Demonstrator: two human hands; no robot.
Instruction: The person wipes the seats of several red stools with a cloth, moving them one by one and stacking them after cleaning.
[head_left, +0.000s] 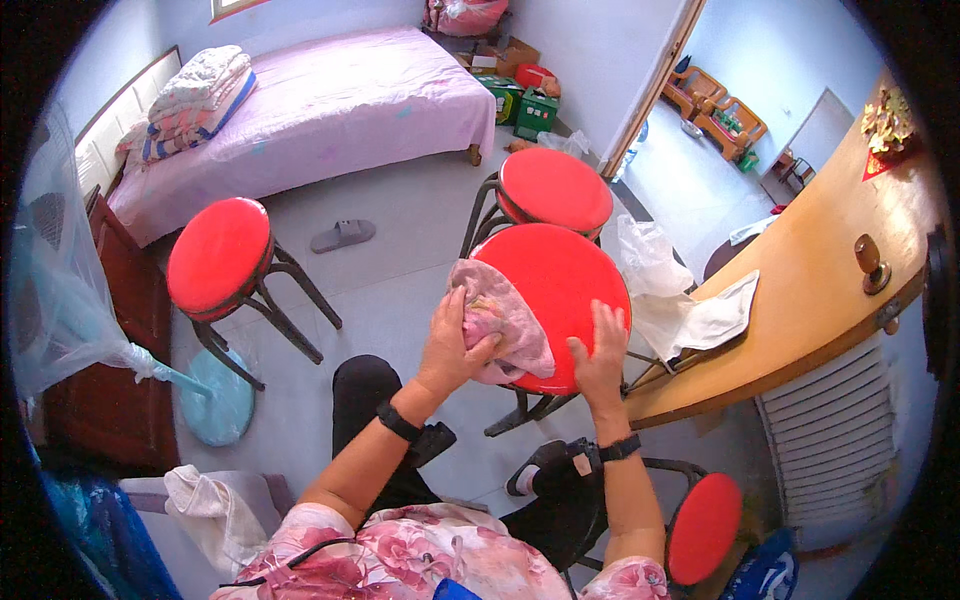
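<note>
Directly before me stands a stool with a round red seat (577, 300) and dark metal legs. My left hand (454, 337) grips a folded pink cloth (525, 330), which lies over the left part of that seat. Over the seat's right edge is my right hand (602, 349), fingers spread and nothing in its grasp; whether it touches the seat I cannot tell. A second red stool (555, 187) adjoins the far side of the first one.
Another red stool (221, 255) stands at left, and one more red seat (705, 529) is low on the right. A wooden door (817, 277) borders my right side. Behind are a bed (337, 97), a grey slipper (343, 235) and green boxes (536, 112).
</note>
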